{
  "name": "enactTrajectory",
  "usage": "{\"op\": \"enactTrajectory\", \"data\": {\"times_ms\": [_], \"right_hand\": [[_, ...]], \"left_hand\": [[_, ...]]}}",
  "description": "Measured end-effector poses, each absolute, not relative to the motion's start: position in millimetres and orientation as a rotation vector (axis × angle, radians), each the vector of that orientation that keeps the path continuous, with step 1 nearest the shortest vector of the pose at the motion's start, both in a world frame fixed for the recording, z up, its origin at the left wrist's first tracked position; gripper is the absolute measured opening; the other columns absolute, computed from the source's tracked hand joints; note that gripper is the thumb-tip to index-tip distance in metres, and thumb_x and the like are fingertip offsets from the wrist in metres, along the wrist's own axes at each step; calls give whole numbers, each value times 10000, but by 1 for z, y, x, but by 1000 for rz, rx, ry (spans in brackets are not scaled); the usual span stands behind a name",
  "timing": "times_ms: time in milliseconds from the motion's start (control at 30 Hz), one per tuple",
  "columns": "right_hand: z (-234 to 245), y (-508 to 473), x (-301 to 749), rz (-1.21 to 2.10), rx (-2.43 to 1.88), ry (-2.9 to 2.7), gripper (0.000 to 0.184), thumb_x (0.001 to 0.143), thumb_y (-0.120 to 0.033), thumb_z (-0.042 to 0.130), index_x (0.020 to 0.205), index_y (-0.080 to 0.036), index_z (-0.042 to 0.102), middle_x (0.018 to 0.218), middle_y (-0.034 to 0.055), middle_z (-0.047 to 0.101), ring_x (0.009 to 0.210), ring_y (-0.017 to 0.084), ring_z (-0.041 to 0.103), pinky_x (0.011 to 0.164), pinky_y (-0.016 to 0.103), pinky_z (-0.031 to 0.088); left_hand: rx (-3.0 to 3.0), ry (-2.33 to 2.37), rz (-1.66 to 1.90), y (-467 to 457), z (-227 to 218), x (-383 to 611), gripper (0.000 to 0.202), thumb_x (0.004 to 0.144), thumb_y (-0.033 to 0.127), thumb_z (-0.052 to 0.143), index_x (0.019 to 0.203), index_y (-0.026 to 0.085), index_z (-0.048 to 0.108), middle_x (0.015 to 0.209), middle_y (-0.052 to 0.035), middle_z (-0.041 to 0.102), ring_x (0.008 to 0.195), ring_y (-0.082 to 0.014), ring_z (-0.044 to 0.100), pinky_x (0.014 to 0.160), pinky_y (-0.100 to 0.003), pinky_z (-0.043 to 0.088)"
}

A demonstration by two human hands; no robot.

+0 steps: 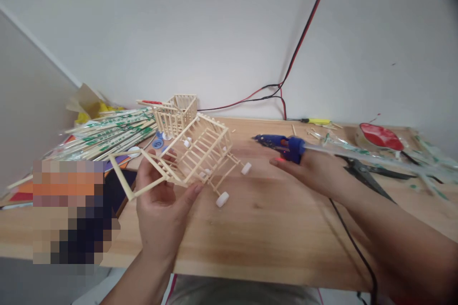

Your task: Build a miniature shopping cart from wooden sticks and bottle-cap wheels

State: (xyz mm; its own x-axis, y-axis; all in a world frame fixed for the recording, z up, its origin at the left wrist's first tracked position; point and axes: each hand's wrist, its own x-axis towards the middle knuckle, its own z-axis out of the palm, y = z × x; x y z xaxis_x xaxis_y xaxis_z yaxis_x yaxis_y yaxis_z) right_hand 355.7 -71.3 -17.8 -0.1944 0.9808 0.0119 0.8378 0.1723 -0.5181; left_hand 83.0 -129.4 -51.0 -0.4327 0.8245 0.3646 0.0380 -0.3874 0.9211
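My left hand (161,200) grips a small cart built of thin wooden sticks (200,152), tilted on its side above the table, with white wheels (222,198) pointing right and its handle frame sticking out to the left. My right hand (315,169) is closed around a blue hot glue gun (282,144). Its nozzle points left toward the cart, a short gap away, and a clear glue stick pokes out of its back. A second stick-built box (179,112) stands behind the cart.
A pile of wrapped chopsticks (110,133) lies at the back left. Black scissors (365,171), a roll of tape with a red core (379,137) and a yellow-handled tool (317,121) lie at the right. Red and black cables (304,33) run up the wall. A blurred patch covers the left table edge.
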Motion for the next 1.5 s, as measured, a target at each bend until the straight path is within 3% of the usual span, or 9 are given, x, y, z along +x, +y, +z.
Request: {"op": "enactTrajectory", "data": {"times_ms": [133,267,367,533,767,933,1233,1400,1500], "right_hand": [[-33,-81,393,253,-1847,-2257,365,820,-502,577,1011,-191,560,844,102,642,713,265,618,620,347,439],[-57,-88,428,183,-1633,-2402,290,826,-369,566,1038,-170,564,1025,142,634,938,285,614,804,386,472],[-69,-86,448,200,-1621,-2363,301,818,-337,562,1066,-166,561,1037,136,636,943,282,613,820,405,476],[-78,-77,462,217,-1586,-2324,339,802,-328,569,1092,-154,548,1028,134,635,906,275,610,797,412,489],[-85,-79,465,223,-1423,-2354,455,820,-397,598,1222,-197,524,1253,151,567,1172,320,534,999,491,430],[-84,-87,474,302,-1465,-2369,627,808,-451,626,1368,-281,403,1395,116,454,1283,332,448,1061,504,400],[-34,-84,436,330,-1417,-2305,334,865,-371,569,1192,-307,544,1236,86,602,1120,296,576,922,432,491],[-20,-66,379,624,-1383,-2249,304,868,-375,549,1135,-233,587,1146,103,647,999,250,622,824,382,511],[-25,-57,349,840,-1322,-2158,406,843,-352,590,1229,-234,549,1143,83,651,979,213,623,797,342,508]], "left_hand": [[1288,1284,1842,-129,-50,86,793,599,225,857,1297,281,485,1235,-64,560,1218,-265,526,1087,-456,397],[1387,1296,1764,-131,-47,93,826,607,233,853,1335,277,466,1301,-80,552,1250,-274,512,1100,-442,385],[1436,1342,1672,-135,-44,100,910,602,230,854,1393,295,411,1349,-79,535,1285,-283,485,1104,-446,380],[1481,1408,1579,-140,-43,111,878,598,223,855,1369,303,444,1397,-79,496,1297,-297,473,1102,-461,382],[1477,1453,1629,-139,-53,112,943,592,227,859,1409,330,400,1406,-68,490,1330,-304,440,1115,-475,370],[1476,1492,1552,-139,-54,108,922,603,228,851,1409,315,412,1330,-79,550,1280,-311,490,1100,-494,390],[1493,1538,1475,-136,-58,105,945,572,249,869,1400,320,418,1308,-73,561,1242,-321,515,1076,-500,413],[1488,1541,1475,-131,-58,107,948,555,255,876,1388,311,428,1327,-73,538,1259,-325,488,1100,-513,371],[1486,1511,1492,-129,-57,108,897,561,262,872,1360,306,464,1308,-71,549,1256,-324,488,1085,-493,394]]}}
